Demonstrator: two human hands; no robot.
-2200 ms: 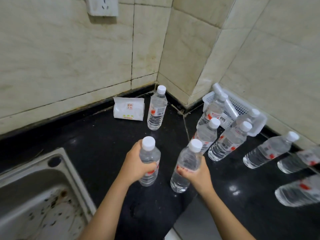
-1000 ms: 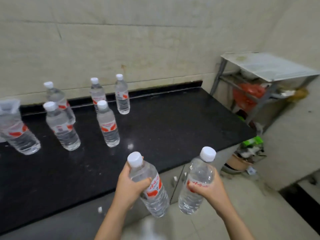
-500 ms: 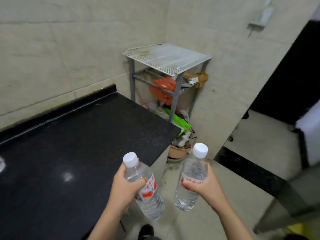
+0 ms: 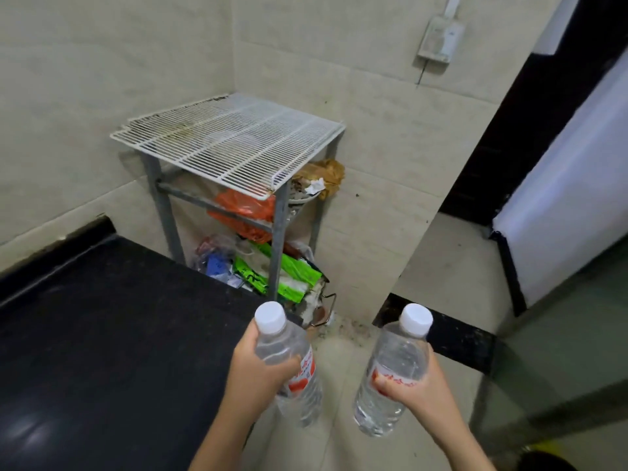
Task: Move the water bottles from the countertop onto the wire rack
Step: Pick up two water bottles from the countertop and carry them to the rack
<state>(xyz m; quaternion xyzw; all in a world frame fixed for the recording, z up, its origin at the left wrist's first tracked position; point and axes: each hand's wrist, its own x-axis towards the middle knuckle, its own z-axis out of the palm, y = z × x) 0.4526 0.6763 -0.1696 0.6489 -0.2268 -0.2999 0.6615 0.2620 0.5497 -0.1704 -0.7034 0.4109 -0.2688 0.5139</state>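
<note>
- Head view: left hand (image 4: pixel 258 372) fingers (image 4: pixel 289 363) were curled round the left water bottle (image 4: pixel 306 396).
- Right hand (image 4: pixel 418 392) fingers (image 4: pixel 384 385) were curled round the right water bottle (image 4: pixel 394 355).
- Wire rack (image 4: pixel 231 141) stood well beyond both.

The left grip (image 4: pixel 258 372) curls round a bottle (image 4: pixel 302 396) that tilts, its white cap leaning left by the worktop's (image 4: pixel 102 317) right corner. The right grip (image 4: pixel 414 392) holds a second bottle (image 4: pixel 394 362) nearly upright over the floor (image 4: pixel 343 368). The bottles are apart. Past the worktop's right edge a wire rack (image 4: pixel 231 141) stands in the wall corner, with an orange bag (image 4: pixel 244 212) under its top and green packets (image 4: pixel 292 273) lower down.
</note>
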